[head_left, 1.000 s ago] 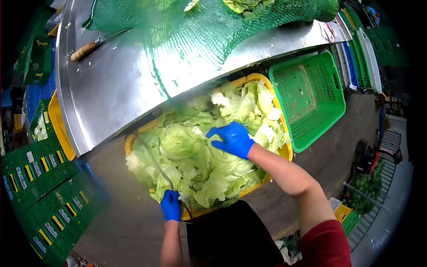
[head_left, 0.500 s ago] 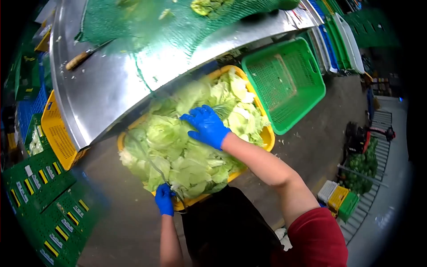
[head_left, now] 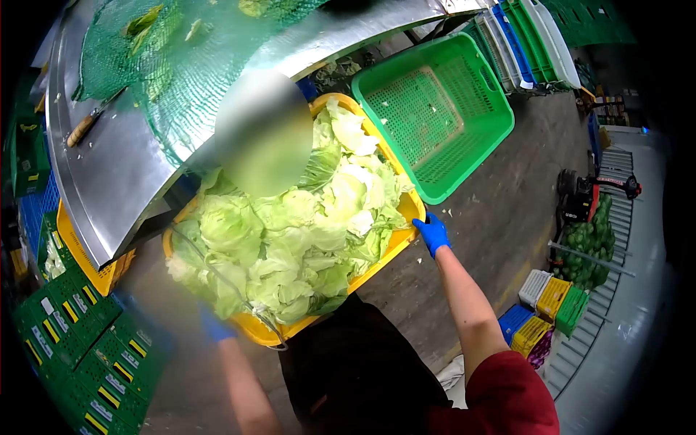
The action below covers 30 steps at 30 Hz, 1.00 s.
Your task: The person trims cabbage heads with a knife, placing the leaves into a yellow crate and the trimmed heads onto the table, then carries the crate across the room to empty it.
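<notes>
A yellow crate (head_left: 397, 246) heaped with pale green cabbage leaves (head_left: 290, 250) stands in front of my body. My right hand (head_left: 435, 233), in a blue glove, has its fingers closed on the crate's right rim. My left hand (head_left: 216, 326), also blue-gloved, is at the crate's near left corner. Motion blurs it, so its fingers and any contact with the rim cannot be made out. A thin metal handle (head_left: 217, 272) lies across the leaves on the left. A round blurred patch hides the far side of the heap.
A green crate (head_left: 464, 170) adjoins the yellow one on the right. Beyond stands a steel table (head_left: 134, 174) with green netting (head_left: 196, 72) and a wooden-handled knife (head_left: 83, 129). Green crates (head_left: 69, 319) stand at left; a pallet truck (head_left: 580, 196) is far right.
My right hand has left the leaves and moved to the crate's right rim. My left hand has shifted left and down from the near rim. The view has shifted slightly.
</notes>
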{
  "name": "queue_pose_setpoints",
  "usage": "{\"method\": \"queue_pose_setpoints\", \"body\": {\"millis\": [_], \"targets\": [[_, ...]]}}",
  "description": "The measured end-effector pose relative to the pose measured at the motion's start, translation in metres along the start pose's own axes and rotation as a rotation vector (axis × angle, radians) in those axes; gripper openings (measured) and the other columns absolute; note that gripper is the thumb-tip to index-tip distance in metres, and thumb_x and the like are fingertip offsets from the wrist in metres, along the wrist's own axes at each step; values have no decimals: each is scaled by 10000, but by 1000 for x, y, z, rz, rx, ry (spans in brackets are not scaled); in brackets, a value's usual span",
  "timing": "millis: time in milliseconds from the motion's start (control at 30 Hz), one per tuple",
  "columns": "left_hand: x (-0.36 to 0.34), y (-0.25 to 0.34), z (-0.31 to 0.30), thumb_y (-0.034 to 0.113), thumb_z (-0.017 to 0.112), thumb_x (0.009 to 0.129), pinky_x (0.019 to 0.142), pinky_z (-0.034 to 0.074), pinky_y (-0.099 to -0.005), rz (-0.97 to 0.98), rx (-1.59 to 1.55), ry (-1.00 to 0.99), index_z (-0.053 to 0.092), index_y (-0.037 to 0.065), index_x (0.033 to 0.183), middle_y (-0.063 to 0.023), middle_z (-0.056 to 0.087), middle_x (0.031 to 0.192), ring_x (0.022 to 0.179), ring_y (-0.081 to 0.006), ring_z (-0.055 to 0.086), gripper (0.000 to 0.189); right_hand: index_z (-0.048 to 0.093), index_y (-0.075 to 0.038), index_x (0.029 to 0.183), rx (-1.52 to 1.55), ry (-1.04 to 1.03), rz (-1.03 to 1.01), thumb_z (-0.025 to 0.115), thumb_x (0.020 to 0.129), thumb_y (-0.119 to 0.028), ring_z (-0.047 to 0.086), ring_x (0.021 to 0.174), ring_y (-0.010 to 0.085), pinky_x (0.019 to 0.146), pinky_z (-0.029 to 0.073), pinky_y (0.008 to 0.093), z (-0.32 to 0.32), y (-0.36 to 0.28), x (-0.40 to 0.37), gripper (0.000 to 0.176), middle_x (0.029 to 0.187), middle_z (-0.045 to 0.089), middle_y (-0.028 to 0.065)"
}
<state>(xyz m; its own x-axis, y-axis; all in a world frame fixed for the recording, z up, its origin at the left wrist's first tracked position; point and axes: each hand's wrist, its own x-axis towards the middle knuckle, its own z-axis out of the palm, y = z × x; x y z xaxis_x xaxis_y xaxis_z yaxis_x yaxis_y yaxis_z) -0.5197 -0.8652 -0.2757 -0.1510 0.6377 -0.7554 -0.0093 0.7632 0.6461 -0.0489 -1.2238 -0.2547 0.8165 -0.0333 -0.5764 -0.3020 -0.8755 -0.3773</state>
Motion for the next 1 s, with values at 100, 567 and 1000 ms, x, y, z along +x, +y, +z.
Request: {"method": "queue_pose_setpoints", "body": {"millis": [100, 567, 1000], "targets": [[20, -1, 1, 390, 413, 953, 969, 424, -377, 4, -86, -155, 469, 77, 1328, -77, 535, 1291, 1150, -252, 529, 492, 543, -24, 1239, 54, -12, -86, 706, 769, -210, 637, 977, 288, 820, 497, 366, 17, 18, 24, 531, 1105, 640, 187], [4, 16, 3, 435, 351, 950, 972, 427, -397, -4, -148, -282, 464, 91, 1334, -76, 531, 1300, 1154, -263, 528, 528, 571, 11, 1152, 172, 69, -86, 693, 779, -116, 621, 925, 207, 792, 487, 336, 16, 20, -29, 412, 1050, 653, 135], [43, -31, -151, 388, 368, 970, 986, 420, -412, -82, -241, -248, 438, 56, 1343, -100, 498, 1326, 1166, -285, 510, 504, 466, 17, 1315, 748, -490, 378, 373, 919, -600, 510, 1170, 205, 1035, 344, 332, 29, 160, -107, 739, 1297, 537, 109]]}}
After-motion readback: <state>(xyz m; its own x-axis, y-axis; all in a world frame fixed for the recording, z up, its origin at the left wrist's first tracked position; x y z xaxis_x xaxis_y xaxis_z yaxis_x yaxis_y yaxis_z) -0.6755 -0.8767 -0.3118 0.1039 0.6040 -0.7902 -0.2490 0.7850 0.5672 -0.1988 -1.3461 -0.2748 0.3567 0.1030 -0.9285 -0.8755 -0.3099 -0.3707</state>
